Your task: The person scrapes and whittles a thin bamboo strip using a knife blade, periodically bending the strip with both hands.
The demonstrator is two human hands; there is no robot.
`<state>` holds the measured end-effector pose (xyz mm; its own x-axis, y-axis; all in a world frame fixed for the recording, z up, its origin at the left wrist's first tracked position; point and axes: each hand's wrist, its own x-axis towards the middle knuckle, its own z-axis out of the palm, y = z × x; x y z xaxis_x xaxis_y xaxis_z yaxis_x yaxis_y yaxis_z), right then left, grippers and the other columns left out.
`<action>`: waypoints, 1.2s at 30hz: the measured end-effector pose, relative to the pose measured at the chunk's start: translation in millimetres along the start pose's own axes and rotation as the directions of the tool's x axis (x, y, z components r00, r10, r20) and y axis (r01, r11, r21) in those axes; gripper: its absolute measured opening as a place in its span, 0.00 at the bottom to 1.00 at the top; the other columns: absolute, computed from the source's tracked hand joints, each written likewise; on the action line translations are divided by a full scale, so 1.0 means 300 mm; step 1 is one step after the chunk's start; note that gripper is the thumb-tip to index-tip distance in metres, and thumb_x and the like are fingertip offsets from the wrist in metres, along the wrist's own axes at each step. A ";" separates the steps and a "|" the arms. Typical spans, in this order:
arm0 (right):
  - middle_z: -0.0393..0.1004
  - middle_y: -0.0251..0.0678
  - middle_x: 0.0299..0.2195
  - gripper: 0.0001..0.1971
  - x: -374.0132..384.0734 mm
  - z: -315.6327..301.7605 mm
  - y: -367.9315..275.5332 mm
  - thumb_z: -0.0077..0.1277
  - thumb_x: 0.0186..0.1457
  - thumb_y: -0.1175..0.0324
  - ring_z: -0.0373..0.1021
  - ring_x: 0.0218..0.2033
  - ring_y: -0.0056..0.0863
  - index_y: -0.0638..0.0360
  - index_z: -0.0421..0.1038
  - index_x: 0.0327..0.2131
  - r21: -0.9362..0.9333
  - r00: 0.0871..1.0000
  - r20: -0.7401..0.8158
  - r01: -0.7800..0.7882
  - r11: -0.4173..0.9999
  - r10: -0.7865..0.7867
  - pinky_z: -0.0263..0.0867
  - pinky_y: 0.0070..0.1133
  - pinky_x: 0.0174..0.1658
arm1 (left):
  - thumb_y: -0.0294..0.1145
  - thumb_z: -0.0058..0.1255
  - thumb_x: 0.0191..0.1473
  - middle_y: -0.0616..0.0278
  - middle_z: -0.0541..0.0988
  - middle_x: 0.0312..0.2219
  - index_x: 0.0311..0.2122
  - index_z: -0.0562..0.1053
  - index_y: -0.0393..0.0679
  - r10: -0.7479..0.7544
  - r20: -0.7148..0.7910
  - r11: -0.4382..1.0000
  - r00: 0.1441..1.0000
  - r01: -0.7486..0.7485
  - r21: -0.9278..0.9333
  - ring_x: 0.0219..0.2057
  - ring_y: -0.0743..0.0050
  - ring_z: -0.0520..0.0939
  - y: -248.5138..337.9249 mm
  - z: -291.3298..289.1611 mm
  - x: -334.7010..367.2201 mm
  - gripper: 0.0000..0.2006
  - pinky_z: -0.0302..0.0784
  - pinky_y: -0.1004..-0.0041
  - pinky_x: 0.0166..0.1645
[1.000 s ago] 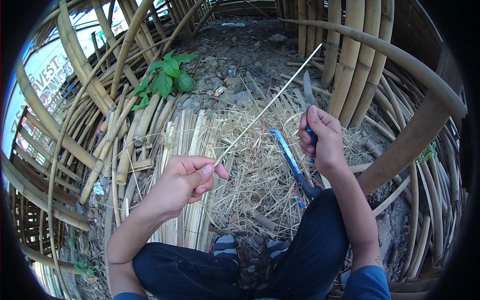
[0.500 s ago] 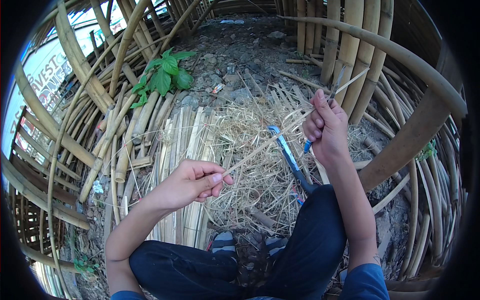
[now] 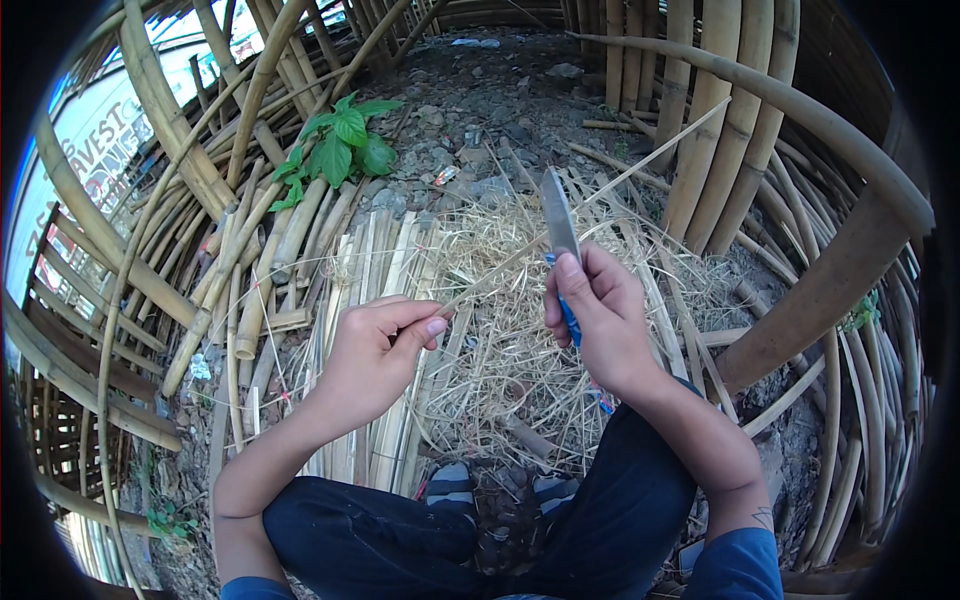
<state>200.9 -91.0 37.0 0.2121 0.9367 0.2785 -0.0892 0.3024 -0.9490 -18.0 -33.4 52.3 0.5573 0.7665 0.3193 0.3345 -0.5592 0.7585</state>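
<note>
A long, thin bamboo strip (image 3: pixel 655 155) slants up from lower left to upper right. Its near end is pinched between thumb and fingertips of my left hand (image 3: pixel 375 350). My right hand (image 3: pixel 605 315) is closed round the blue handle of a knife (image 3: pixel 561 215), its thumb low on the blade. The blade points up and away and crosses the strip's middle; I cannot tell how firmly they touch. Below both hands spreads a pile of pale bamboo shavings (image 3: pixel 495 370).
Split bamboo slats (image 3: pixel 385 440) lie left of the shavings. A leafy green plant (image 3: pixel 345 140) grows beyond them. Bamboo poles (image 3: pixel 165 110) lean on the left, and upright poles (image 3: pixel 705 130) stand at the far right. One thick curved pole (image 3: pixel 800 110) arches over the right side.
My right hand has come down and left with the knife, from the strip's far part to its middle. My left hand has shifted slightly up and left, still pinching the strip.
</note>
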 end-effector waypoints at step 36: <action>0.67 0.27 0.17 0.16 -0.010 0.071 0.006 0.45 0.60 0.64 0.59 0.18 0.13 0.65 0.71 0.24 -0.210 0.831 0.485 -0.190 0.959 0.271 0.57 0.17 0.23 | 0.16 0.38 0.49 0.70 0.67 0.15 0.30 0.73 0.36 -0.279 0.345 0.823 0.896 0.409 -0.395 0.17 0.88 0.64 0.075 0.015 -0.002 0.09 0.58 0.81 0.21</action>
<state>179.4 -89.5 37.7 -0.3202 0.9462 0.0456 0.0787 0.0745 -0.9941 -7.5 -47.9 66.6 0.6678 0.7343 -0.1216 0.2028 -0.0222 0.9790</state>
